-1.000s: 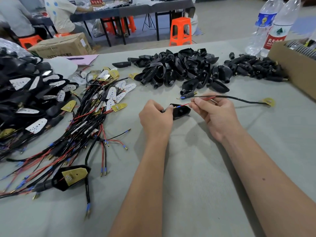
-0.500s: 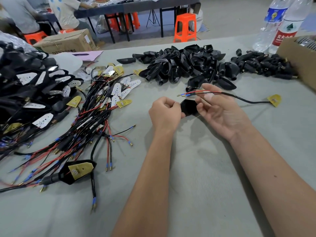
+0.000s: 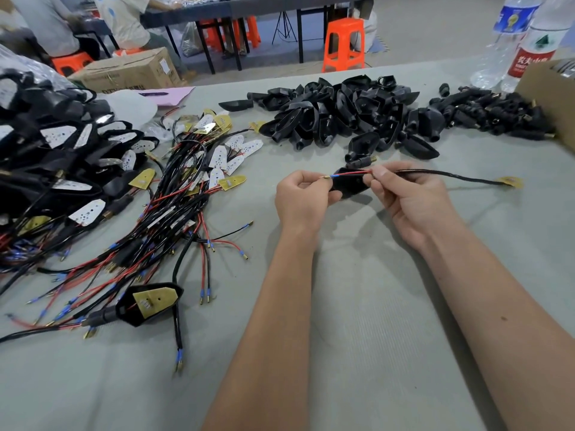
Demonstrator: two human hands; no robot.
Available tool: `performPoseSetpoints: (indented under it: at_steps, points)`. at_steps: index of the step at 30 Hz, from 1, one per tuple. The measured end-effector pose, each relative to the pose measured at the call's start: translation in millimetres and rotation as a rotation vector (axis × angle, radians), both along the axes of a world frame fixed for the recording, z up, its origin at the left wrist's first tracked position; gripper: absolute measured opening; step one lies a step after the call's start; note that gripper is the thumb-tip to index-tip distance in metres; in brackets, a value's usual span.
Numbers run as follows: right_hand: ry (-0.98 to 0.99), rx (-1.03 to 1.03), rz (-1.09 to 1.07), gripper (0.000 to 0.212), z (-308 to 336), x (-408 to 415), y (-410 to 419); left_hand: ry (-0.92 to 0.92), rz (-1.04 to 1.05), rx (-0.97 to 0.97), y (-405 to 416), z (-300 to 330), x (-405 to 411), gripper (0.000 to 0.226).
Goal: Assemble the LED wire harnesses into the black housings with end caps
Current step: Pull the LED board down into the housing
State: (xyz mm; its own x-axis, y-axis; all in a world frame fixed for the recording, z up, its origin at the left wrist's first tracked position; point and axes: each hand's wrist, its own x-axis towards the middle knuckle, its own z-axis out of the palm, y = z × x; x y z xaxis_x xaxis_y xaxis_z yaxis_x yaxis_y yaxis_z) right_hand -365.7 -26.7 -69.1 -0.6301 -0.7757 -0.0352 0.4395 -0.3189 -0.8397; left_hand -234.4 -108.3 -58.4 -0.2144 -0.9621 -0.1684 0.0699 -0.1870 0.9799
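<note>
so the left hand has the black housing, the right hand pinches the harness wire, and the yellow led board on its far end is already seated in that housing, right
Not quite. The head view shows the yellow LED board lying on the table, away from the black housing. The left hand does hold the housing, and the right hand pinches the harness wire.

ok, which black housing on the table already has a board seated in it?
The lone black housing at the near left, by the wire tangle: a yellow board sits inside it. Those in the far pile are empty shells.
</note>
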Motion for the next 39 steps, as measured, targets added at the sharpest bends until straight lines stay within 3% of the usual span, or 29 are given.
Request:
performPoseSetpoints:
  at_steps: [6, 13, 22, 32, 39]
  points:
    - [0.118, 0.066, -0.047, 0.015, -1, 9, -3, 0.140, 0.011, 0.048, -1, 1, 2, 0.013]
    - [0.183, 0.113, -0.174, 0.011, -5, 11, -6, 0.150, 0.053, 0.061, -1, 4, 5, 0.016]
    - [0.342, 0.195, -0.256, 0.014, -12, 9, -11, 0.076, 0.103, -0.026, -1, 1, 5, 0.016]
    - [0.326, 0.252, -0.347, 0.010, -10, 9, -10, 0.016, 0.084, -0.113, -1, 0, 6, 0.020]
    - [0.382, 0.258, -0.352, 0.013, -11, 8, -10, -0.179, 0.103, -0.361, 3, 1, 5, 0.021]
